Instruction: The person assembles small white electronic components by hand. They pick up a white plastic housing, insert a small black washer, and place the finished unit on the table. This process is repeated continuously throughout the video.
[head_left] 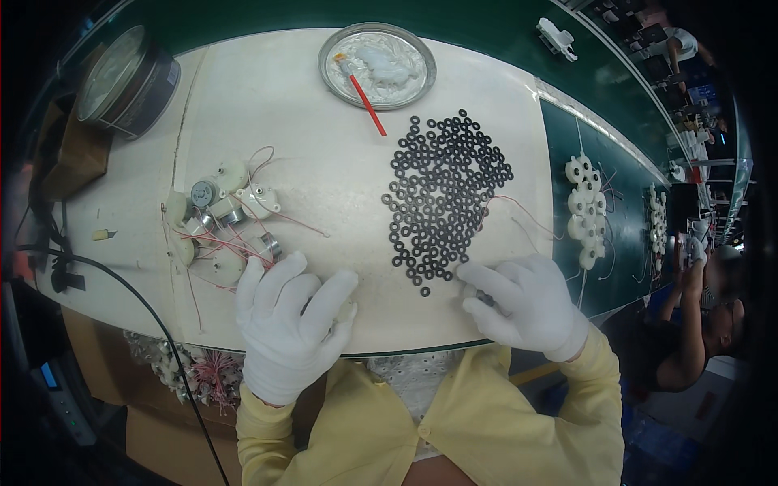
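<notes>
My left hand point(292, 328), in a white glove, rests at the table's near edge with its fingers spread and slightly bent. A small dark spot shows between the fingers; I cannot tell what it is. Just beyond it lies a heap of small motors point(232, 214) with cream plastic housings and red and white wires. My gloved right hand point(523, 304) is closed at the lower right of many black rings point(442, 190). Something dark shows between its thumb and fingers, mostly hidden. A thin red wire point(527, 209) loops over the table above that hand.
A round metal tray point(324, 69) with white grease and a red-handled brush point(366, 101) stands at the back. A bucket point(130, 85) is at far left, a black cable point(130, 279) below it. Assembled cream parts point(585, 211) line the green surface at right. A co-worker point(689, 332) sits beyond.
</notes>
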`<action>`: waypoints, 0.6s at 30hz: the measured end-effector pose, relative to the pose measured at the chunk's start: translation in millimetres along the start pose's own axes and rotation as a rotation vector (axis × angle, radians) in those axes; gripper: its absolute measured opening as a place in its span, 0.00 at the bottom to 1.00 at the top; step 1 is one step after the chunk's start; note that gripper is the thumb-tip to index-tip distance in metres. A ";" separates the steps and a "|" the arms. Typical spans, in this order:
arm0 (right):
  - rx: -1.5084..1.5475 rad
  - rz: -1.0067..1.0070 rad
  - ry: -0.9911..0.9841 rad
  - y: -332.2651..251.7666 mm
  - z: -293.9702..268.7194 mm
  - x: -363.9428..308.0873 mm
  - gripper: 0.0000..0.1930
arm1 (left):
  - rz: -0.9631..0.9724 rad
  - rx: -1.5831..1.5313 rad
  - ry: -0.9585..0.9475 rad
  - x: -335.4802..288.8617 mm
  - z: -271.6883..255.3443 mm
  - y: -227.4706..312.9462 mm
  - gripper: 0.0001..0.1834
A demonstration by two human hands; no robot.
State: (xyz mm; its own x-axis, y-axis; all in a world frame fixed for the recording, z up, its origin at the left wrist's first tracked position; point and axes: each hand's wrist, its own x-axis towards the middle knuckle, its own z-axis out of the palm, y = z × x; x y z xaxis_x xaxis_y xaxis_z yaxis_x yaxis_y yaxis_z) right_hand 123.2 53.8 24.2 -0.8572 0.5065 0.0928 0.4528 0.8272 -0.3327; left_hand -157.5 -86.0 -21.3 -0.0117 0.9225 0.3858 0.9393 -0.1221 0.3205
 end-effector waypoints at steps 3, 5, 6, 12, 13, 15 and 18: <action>0.154 0.072 0.045 6.5 -6.4 -2.2 0.18 | -0.007 0.000 0.000 0.2 0.6 0.2 0.24; 0.348 0.162 0.105 7.8 -7.6 -5.5 0.17 | -0.009 -0.002 -0.001 -0.6 1.2 -0.3 0.24; 0.494 0.292 0.073 7.6 -8.6 -7.9 0.17 | -0.011 -0.004 -0.002 -0.6 1.4 -0.5 0.24; 0.765 0.453 0.112 12.7 11.8 -15.6 0.15 | -0.009 -0.022 -0.017 0.9 0.7 -2.2 0.24; 0.745 0.444 0.118 13.1 13.2 -15.3 0.15 | -0.010 -0.024 -0.018 0.8 1.0 -2.2 0.25; 0.695 0.457 0.090 13.7 12.7 -13.1 0.15 | -0.013 -0.023 -0.018 0.4 1.6 -2.5 0.25; 0.599 0.475 0.037 11.0 5.0 -8.3 0.15 | -0.010 -0.028 -0.023 0.3 1.2 -3.1 0.26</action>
State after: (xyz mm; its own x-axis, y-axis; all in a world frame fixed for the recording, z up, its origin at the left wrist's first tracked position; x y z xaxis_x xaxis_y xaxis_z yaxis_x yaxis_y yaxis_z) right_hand 134.0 57.6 15.1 -0.5902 0.7913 -0.1597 0.5514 0.2507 -0.7957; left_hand -160.0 -84.9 -23.3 -0.0134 0.9319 0.3625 0.9293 -0.1222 0.3484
